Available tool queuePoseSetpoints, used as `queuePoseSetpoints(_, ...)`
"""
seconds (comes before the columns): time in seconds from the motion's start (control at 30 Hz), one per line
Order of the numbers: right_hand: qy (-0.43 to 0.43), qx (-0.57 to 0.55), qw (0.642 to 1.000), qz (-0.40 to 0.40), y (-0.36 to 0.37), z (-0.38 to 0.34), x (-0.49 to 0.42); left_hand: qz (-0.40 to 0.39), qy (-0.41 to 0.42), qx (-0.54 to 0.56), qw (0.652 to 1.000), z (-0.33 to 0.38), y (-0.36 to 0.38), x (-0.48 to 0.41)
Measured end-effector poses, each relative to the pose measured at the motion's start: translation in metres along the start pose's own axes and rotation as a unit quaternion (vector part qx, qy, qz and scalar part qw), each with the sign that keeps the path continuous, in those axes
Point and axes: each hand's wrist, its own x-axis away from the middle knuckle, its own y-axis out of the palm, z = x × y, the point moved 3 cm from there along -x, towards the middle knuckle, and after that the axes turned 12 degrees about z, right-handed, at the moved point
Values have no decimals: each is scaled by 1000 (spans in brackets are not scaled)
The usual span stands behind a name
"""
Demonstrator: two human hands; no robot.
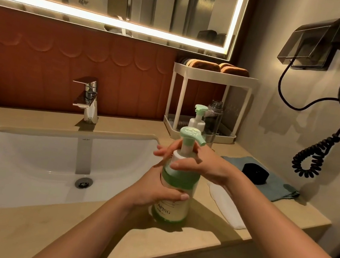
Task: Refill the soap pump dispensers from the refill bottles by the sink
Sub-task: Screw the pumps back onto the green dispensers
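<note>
Both hands were on the green pump bottle (171,211). The left hand (155,192) was wrapped around its body with the thumb across the front. The right hand (201,166) curled around the white collar (179,155) just under the pump head (191,134).

The bottle stood upright on the counter (19,228), just beside the right edge of the sink (30,153). A white rack (211,73) stood behind it against the wall. A blue cloth (281,188) lay to the right, with a white cloth (226,206) near it. A second pump bottle (197,119) and a clear bottle (214,117) with no cap on stood at the rack's foot, close together. A black cap (255,173) rested on the blue cloth.

The grip suggested the collar was being turned, though whether to loosen or tighten it could not be told. To do it well, the left hand should have kept the body pinned to the counter so that only the collar turned. The right hand should have twisted at the collar rather than the pump head, which could spin freely or squirt. If the pump was coming out, lifting it straight up and letting its tube drip into the bottle would have kept soap off the counter.
</note>
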Motion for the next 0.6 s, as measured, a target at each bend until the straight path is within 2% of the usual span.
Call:
queuePoseSetpoints(0.1, 0, -33, 996, 80, 5, 2, 3, 25, -9, 0, 1000, -1, 2, 0)
queuePoseSetpoints(0.2, 5, -10, 979, 203, 11, 5, 5, 83, 4, -18, 996, 0, 7, 0)
queuePoseSetpoints(0.37, -19, 119, 905, 408, 25, -2, 15, 210, 50, -52, 975, 6, 22, 8)
queuePoseSetpoints(0.43, -33, 155, 877, 453, 30, -1, 18, 257, 55, -49, 964, 10, 25, 14)
queuePoseSetpoints(0.47, -24, 160, 878, 451, 31, -1, 18, 265, 56, -48, 961, 11, 26, 16)
queuePoseSetpoints(0.53, 7, 145, 911, 385, 25, 0, 20, 254, 70, -47, 964, 10, 25, 17)
queuePoseSetpoints(0.6, 49, 69, 968, 236, 14, -7, 30, 228, 79, -41, 970, 7, 21, 15)
